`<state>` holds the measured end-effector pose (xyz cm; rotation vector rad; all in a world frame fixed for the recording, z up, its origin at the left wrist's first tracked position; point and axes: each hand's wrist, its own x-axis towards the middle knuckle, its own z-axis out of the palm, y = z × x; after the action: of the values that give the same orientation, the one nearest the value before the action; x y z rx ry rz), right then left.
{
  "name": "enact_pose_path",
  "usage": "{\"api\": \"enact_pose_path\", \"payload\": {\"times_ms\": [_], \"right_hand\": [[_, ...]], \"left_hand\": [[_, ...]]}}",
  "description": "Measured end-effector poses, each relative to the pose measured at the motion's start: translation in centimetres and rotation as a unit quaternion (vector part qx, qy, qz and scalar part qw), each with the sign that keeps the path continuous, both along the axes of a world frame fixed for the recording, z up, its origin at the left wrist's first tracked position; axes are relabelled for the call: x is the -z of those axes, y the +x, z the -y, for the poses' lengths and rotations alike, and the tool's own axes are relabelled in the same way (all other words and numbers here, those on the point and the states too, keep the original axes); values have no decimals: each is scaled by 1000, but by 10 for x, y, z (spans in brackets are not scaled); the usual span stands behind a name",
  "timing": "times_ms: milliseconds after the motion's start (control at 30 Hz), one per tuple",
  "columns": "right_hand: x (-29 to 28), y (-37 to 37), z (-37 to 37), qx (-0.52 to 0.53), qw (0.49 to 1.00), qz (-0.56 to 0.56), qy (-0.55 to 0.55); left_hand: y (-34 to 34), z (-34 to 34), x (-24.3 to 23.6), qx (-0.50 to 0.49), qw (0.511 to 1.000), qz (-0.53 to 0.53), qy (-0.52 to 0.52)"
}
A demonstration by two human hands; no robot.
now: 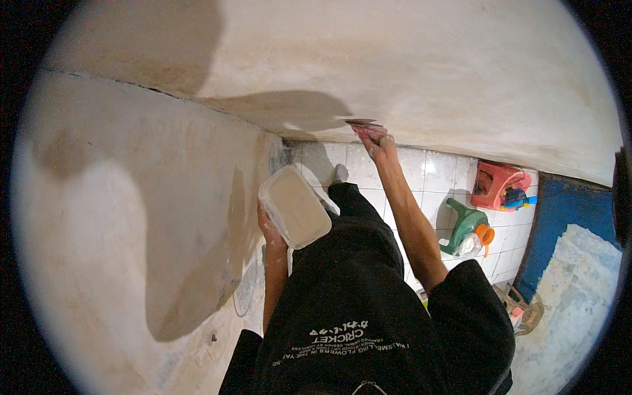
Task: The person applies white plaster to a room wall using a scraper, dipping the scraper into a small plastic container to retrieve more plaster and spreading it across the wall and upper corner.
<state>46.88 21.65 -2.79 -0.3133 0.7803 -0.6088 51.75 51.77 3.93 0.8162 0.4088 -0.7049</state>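
Observation:
My left hand (pixel 268 227) is closed around the side of a pale rectangular plastic tub (pixel 275 216). A smooth cream-coloured paste (pixel 300 203) lies inside the tub. Stretched out ahead, my right hand (pixel 382 147) grips a scraper (pixel 370 129) with a reddish, smeared handle. Its thin dark blade is at the lower part of the plastered wall (pixel 421 85) in front of me; whether it touches cannot be told. Whitish smears coat my right fingers.
Another plastered wall (pixel 99 197) stands close on my left, meeting the front wall at a corner. On the white tiled floor (pixel 411 164) at right are a red plastic stool (pixel 486 187) and a green one (pixel 469 220). Beyond them is a blue panel (pixel 559 204).

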Motion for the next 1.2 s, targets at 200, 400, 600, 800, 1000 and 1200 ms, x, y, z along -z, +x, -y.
{"api": "enact_pose_path", "payload": {"times_ms": [200,400,600,800,1000,1200], "right_hand": [[-51,-55,-32,26,998,-60,21],[-31,-42,9,-52,983,-22,-176],[-130,-52,44,-148,969,-43,-191],[-264,-106,3,-113,764,-357,-525],[-184,-141,37,193,981,24,-9],[-69,-123,153,38,992,18,-118]], "left_hand": [[-6,-10,24,8,999,25,24],[-1,2,11,25,999,37,28],[-1,13,-5,32,993,90,73],[-3,8,1,44,998,24,-43],[-6,-1,9,37,995,91,-31],[-17,-4,-1,67,992,101,-22]]}}
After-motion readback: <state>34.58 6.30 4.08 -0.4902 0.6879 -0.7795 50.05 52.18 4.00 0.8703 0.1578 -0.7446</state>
